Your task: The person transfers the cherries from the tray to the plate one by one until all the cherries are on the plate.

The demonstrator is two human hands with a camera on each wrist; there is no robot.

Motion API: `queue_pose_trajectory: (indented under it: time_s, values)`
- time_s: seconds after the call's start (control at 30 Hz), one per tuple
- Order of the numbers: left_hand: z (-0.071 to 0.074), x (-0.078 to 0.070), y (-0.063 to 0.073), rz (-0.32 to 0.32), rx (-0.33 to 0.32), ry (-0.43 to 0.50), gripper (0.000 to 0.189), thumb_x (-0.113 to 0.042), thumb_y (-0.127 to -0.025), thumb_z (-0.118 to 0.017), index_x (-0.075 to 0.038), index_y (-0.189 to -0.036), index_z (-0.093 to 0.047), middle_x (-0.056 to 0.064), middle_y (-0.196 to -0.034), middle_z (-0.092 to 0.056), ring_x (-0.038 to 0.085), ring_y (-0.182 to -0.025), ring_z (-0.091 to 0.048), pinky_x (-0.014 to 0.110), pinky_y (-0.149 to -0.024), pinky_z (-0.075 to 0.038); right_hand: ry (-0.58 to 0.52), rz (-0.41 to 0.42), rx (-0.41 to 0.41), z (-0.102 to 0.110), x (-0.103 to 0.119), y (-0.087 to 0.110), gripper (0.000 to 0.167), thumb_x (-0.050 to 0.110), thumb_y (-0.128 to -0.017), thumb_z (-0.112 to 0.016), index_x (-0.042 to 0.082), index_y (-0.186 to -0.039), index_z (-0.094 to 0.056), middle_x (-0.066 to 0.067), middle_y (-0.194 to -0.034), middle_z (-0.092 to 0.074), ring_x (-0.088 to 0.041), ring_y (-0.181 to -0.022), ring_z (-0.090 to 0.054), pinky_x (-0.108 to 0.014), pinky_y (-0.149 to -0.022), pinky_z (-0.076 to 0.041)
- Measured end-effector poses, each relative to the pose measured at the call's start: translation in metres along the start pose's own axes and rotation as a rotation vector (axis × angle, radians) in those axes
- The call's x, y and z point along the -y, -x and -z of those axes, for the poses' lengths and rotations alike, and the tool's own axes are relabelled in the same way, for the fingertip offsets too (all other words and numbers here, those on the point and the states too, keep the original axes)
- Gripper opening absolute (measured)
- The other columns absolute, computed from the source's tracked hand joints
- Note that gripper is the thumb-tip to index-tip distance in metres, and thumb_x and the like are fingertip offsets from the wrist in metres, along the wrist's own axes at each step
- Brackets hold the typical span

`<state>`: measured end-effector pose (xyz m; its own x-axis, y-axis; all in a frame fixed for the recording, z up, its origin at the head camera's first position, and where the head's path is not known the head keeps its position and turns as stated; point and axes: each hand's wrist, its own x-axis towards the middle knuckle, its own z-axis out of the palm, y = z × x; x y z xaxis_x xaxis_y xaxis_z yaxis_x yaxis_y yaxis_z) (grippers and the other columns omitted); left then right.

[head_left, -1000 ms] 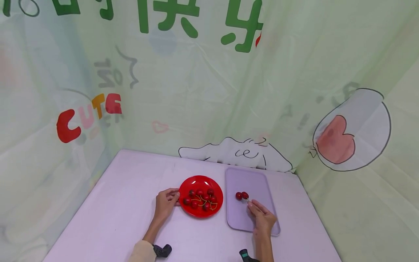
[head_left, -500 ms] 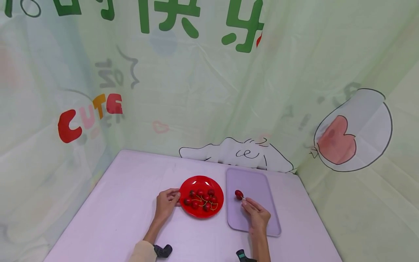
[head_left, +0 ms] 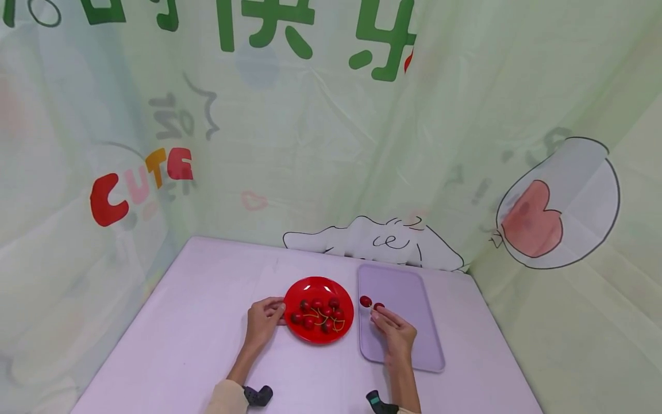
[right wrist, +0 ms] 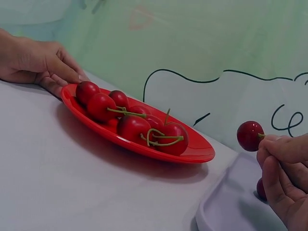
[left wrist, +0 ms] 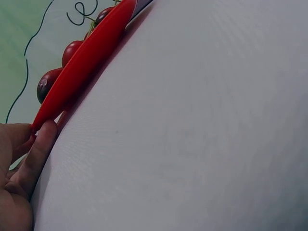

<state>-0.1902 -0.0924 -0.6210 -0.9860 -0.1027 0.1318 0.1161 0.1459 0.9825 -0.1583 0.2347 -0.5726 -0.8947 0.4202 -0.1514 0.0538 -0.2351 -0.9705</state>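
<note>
My left hand (head_left: 262, 322) pinches the near left rim of a red plate (head_left: 318, 339), thumb and finger also showing at the rim in the left wrist view. Several red cherries (right wrist: 134, 129) with green stems lie on this plate. By its stem, one cherry (right wrist: 250, 136) is pinched in my right hand (head_left: 397, 336), raised over the left edge of a lilac tray (head_left: 403, 282). A second cherry (right wrist: 261, 189) sits lower, on the tray, partly hidden behind the right hand's fingers.
Both plate and tray stand on a table with a pale cover (head_left: 207, 299). A printed curtain (head_left: 320, 144) hangs behind it and at both sides. Between the plate's right rim and the tray's left edge is a narrow gap.
My right hand has moved left with its cherry, from right of the cherry on the tray, past it, toward the plate. The left hand and plate have stayed put.
</note>
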Motion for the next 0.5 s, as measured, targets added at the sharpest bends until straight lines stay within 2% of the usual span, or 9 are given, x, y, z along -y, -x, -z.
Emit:
queue_pose_trajectory:
  time_s: [0.23,0.5]
  values:
    - [0.002,-0.003,0.002,0.01,0.006,-0.013,0.027,-0.006,-0.105,-0.072,0.003,-0.13,-0.075,0.024,-0.115,-0.08,0.023,-0.08,-0.082,0.021,-0.072,-0.067,0.011,-0.003,0.005,-0.014,0.008,0.01,0.04,0.005,-0.097,-0.082,-0.014,-0.131,-0.072,0.001,-0.093,-0.086,-0.009,-0.076,-0.082,-0.019,-0.078,-0.067]
    - [0.001,0.0,0.0,0.001,0.011,0.008,0.027,-0.006,-0.105,-0.072,0.003,-0.129,-0.075,0.024,-0.116,-0.08,0.019,-0.077,-0.082,0.021,-0.072,-0.066,0.016,0.003,0.037,-0.024,0.008,0.008,0.039,0.004,-0.097,-0.082,-0.013,-0.131,-0.072,-0.005,-0.097,-0.086,-0.009,-0.08,-0.083,-0.02,-0.08,-0.067]
